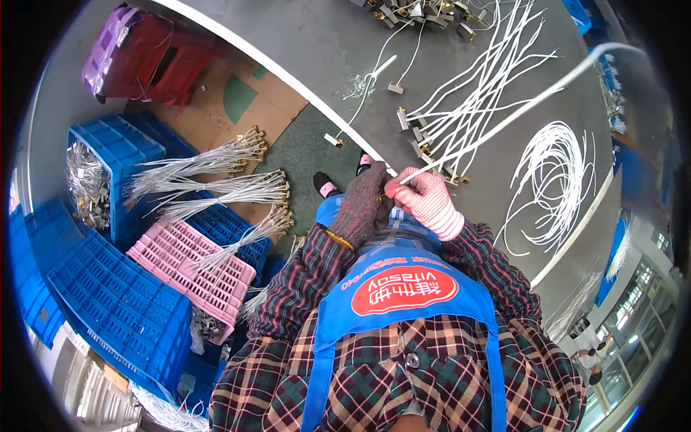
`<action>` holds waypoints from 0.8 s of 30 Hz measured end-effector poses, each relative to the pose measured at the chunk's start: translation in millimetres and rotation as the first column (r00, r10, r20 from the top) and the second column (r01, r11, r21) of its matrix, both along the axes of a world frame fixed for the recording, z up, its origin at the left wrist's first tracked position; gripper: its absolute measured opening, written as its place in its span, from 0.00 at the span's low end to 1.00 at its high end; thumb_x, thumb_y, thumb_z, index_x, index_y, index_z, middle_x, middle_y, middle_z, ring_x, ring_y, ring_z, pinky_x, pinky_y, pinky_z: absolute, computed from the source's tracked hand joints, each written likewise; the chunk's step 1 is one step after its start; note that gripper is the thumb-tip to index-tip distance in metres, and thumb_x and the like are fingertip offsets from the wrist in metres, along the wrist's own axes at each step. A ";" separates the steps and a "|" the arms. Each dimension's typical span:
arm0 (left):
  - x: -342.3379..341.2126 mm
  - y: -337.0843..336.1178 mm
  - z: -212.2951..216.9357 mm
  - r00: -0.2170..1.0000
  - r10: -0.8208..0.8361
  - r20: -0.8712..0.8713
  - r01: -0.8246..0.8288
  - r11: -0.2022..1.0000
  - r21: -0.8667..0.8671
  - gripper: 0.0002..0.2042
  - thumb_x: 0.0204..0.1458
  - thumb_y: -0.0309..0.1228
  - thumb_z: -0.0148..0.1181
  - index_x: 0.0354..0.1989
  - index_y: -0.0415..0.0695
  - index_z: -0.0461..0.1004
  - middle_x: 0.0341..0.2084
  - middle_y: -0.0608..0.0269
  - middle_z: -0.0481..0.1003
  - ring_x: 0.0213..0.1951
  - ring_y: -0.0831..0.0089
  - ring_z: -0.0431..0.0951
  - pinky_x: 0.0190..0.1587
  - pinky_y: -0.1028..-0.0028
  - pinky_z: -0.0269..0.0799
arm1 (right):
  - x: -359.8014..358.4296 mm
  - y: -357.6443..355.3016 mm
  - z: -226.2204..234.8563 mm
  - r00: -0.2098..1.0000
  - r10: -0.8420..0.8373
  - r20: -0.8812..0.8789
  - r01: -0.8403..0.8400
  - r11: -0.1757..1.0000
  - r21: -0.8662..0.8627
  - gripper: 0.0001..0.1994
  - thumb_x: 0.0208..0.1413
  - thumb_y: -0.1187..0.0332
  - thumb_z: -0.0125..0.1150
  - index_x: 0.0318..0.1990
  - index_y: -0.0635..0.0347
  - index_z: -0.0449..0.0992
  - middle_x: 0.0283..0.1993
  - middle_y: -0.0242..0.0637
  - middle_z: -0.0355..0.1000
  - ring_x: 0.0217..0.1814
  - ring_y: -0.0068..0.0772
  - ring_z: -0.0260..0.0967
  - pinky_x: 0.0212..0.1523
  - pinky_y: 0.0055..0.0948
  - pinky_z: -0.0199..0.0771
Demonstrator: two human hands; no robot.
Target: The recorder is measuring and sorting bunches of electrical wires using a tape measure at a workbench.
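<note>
Fingers of the right hand [426, 201], in a pink-white striped glove, are pinched shut on the near end of a white cable [504, 119]. Left hand [362, 205], dark knit glove, is curled close against it; its fingers look bunched at the same end, but whether they actually grip can't be told.

Cable is right at chest height above the blue apron [403, 295], its end meeting both hands. Long axis runs from the hands up and to the right, then curves over toward the far rim; free length hangs in air over the tabletop [324, 43].

Handling, by the look: light, thin, bendy, holds a soft arc, prob. smooth sheathing so a bit slippery in gloves. Best hold is close to the end, where it's stiffest to steer.

Beyond the cable: loose white cables w/ metal end fittings [461, 93] fanned on the tabletop, a coiled bundle [554, 180] right of the hands. Left of the hands, on the floor: finished bunches [223, 180], pink crate [194, 270], blue crates [108, 302].
</note>
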State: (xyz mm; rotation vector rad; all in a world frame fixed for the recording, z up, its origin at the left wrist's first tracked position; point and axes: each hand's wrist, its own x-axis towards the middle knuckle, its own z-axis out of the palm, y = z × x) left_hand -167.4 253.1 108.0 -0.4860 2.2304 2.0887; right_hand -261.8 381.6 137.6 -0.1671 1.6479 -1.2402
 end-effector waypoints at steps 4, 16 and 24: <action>-9.0 4.2 12.8 0.801 -0.116 0.588 -0.484 0.453 0.749 0.14 0.53 0.44 0.48 0.31 0.44 0.65 0.13 0.65 0.64 0.11 0.75 0.61 0.14 0.75 0.56 | -6.1 2.4 -1.1 1.000 0.013 0.020 -0.015 0.991 0.129 0.05 0.51 0.74 0.55 0.33 0.65 0.75 0.26 0.33 0.72 0.28 0.17 0.67 0.30 0.19 0.68; -16.8 11.5 13.4 0.752 -0.048 0.658 -0.574 0.443 0.688 0.20 0.54 0.53 0.44 0.34 0.47 0.65 0.13 0.66 0.64 0.09 0.78 0.57 0.12 0.76 0.53 | -56.5 2.3 18.5 0.980 -0.197 -0.037 0.199 0.978 0.059 0.10 0.57 0.66 0.54 0.34 0.67 0.72 0.21 0.32 0.67 0.16 0.17 0.62 0.16 0.16 0.63; -29.1 26.8 13.3 0.743 -0.086 0.663 -0.600 0.351 0.719 0.20 0.55 0.54 0.41 0.33 0.49 0.65 0.10 0.68 0.60 0.09 0.78 0.54 0.12 0.76 0.50 | -49.6 12.0 6.6 0.976 -0.201 0.081 0.201 0.980 0.015 0.06 0.56 0.72 0.50 0.35 0.66 0.71 0.20 0.34 0.68 0.15 0.19 0.63 0.15 0.18 0.63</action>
